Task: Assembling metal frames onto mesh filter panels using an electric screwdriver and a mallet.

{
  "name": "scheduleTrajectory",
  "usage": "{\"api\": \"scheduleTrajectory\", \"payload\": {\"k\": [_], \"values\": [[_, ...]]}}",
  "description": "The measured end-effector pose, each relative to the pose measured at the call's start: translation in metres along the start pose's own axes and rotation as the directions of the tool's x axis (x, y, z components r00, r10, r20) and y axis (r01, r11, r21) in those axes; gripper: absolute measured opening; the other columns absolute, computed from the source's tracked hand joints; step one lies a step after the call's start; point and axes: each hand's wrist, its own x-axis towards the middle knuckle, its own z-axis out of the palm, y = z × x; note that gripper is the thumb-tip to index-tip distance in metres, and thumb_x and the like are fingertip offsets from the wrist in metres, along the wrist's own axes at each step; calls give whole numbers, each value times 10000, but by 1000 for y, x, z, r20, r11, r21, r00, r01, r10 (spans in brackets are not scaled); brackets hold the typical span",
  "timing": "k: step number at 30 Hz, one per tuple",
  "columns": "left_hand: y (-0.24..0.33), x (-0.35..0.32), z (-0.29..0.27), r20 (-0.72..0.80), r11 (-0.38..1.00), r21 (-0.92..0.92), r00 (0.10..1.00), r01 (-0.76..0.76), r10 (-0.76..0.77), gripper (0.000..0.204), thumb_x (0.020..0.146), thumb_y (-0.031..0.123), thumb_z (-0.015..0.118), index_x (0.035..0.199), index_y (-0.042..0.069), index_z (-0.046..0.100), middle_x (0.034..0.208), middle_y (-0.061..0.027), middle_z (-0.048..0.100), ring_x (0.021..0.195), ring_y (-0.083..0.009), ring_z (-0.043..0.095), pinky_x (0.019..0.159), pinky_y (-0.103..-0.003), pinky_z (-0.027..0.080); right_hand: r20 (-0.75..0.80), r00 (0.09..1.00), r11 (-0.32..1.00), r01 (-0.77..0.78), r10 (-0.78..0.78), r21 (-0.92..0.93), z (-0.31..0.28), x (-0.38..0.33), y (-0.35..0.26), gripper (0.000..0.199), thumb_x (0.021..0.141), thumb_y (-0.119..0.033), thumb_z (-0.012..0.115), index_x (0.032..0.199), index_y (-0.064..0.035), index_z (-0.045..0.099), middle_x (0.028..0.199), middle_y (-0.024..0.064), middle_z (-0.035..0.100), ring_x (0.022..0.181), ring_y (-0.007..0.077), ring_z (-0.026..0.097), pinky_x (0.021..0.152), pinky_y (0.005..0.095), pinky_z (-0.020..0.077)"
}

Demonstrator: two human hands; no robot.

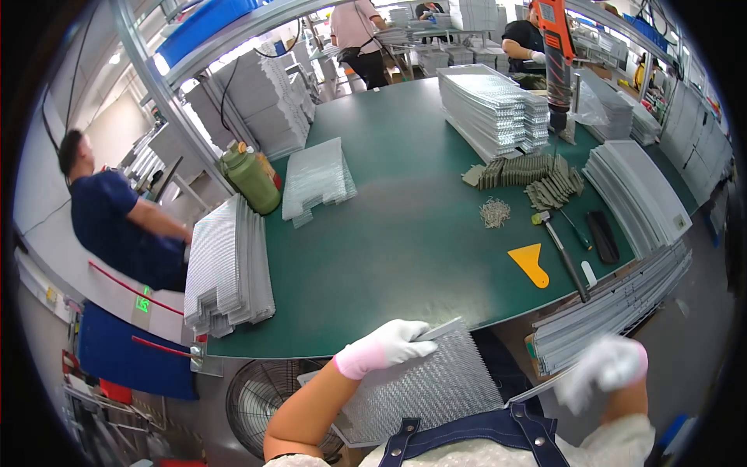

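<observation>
panel (428, 381), ridged and silvery, off the near edge of the green table (373, 265), tilted against the apron (467, 440) of the wearer. looks thin and light for its spread; judged fairly stiff, as it shows no obvious sag. ridges should give some bite to a glove, though the sawtooth side edge may snag or bend if pressed. best hold, by judgement: the straight far edge, with a second hold at the opposite edge to stop twisting.

left hand (393, 346), white glove, is closed on that far edge, the one nearest the green table; a flat pale strip (442, 330) runs out from under its fingers. whether strip and panel are joined, cannot tell. right hand (603, 370) is blurred, off the green table's near right corner, close to the end of a thin rod (537, 387); whether it grips that, cannot tell.

long axis seems to slant, one end up toward the green table's near right corner, other end down and left, away from it. sawtooth edge faces right; lower part hidden by apron.
</observation>
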Motion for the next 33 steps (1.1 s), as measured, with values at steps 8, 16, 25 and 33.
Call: {"api": "scheduleTrajectory", "payload": {"k": [8,16,25,33], "values": [[-17,-20,3,-171,994,106,985,8,10,287,824,277,616,866,-6,582,694,-21,512,656,-102,452,619,-254,385,-683,702,868,-451,200,-209,101,7,162,576,793,-184,667,1315,-77,446,989,125,582,899,209,552,855,296,434],[2,-89,1,-582,968,-33,792,-249,184,90,794,84,663,828,22,608,679,41,510,626,-39,446,571,-201,380,-754,652,995,-93,86,33,55,79,97,145,815,-86,611,930,2,620,864,27,593,814,98,549,726,264,449],[81,-33,-45,-773,365,148,123,-919,623,106,887,48,535,989,21,538,831,49,519,730,-24,437,675,-179,381,-629,324,707,373,-706,-601,-52,166,-79,165,940,-161,498,1027,-25,530,834,-4,566,739,59,541,660,215,454],[98,-6,-58,-871,460,7,221,-888,439,63,860,69,610,817,43,570,728,79,506,650,6,404,583,-166,340,-718,391,817,272,-576,-508,-85,155,-39,122,911,-133,531,978,-38,566,787,-33,527,712,46,476,682,204,409]]}}
